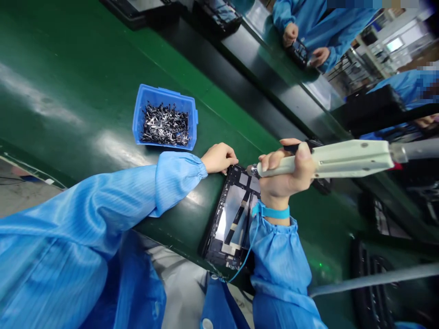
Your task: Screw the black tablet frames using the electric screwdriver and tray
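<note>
An opened tablet [233, 212] lies near the table's front edge, its inner parts, a black ribbon strip and pale panels showing. My left hand [220, 157] is at the tablet's top left corner, fingers curled and pressed together; whatever they may pinch is too small to make out. Wrapped in my right hand [288, 176] is a white electric screwdriver [353, 159], held nearly level above the tablet. Its metal tip points left toward my left fingertips, close to that corner. A blue wrist strap circles my right wrist, and my right hand and sleeve hide part of the tablet's right side.
A blue bin [137, 114] full of small dark metal parts [164, 124] stands on the green table [85, 91] beyond my left arm. A dark rail crosses behind. Across it, another person's hands hold a device [299, 52]. A grey cable [377, 279] runs at the right.
</note>
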The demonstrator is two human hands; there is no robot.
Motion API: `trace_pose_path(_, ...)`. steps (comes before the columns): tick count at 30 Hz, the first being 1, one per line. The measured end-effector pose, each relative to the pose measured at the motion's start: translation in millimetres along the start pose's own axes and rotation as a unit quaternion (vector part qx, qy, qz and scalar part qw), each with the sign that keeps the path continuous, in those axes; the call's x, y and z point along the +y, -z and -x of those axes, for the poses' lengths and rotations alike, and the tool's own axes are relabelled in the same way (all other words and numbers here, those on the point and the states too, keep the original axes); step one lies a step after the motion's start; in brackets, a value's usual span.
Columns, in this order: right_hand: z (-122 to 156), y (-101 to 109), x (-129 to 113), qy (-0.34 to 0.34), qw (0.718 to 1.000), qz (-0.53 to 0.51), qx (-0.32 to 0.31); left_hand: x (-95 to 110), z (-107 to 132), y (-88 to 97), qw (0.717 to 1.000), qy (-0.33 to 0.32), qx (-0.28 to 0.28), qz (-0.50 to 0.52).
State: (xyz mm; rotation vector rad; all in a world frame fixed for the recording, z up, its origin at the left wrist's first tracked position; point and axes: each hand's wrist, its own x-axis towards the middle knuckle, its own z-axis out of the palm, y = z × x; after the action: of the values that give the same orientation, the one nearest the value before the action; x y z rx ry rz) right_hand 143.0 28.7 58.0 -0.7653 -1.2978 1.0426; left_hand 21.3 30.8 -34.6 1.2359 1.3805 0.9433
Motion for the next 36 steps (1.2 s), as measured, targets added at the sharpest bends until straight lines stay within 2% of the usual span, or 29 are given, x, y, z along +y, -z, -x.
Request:
trace_pose_path(11, -3, -15, 25, -0.009, 0.999, 0.041, -0.009, 6, 6, 0.5, 1.0, -0.001, 0.002, -0.02)
trace_pose_path(19, -4, -18, 34, -0.012, 0.999, 0.033, -0.011, 9, 9, 1.2, 0.999, -0.005, 0.005, -0.031)
trace_pose_path(28, -2, -21, 38, -0.053, 0.999, 0.008, 0.001, 5, 7, 0.6, 0.997, 0.013, 0.014, -0.076)
trace_pose_path(30, 0, -21, 37, -0.058, 0.998, -0.005, 0.004, 9, 15, 3.9, 0.992, 0.023, 0.029, -0.12)
trace_pose_path(32, 0, -17, 29, -0.054, 0.998, -0.025, 0.011, 17, 34, 5.0, 0.981, 0.03, 0.051, -0.187)
trace_pose_path(34, -3, -7, 12, -0.035, 0.997, -0.058, 0.028, 27, 63, -0.6, 0.962, 0.04, 0.066, -0.261)
trace_pose_path(36, -6, 9, -13, 0.0, 0.993, -0.099, 0.06, 36, 96, -14.6, 0.94, 0.052, 0.054, -0.334)
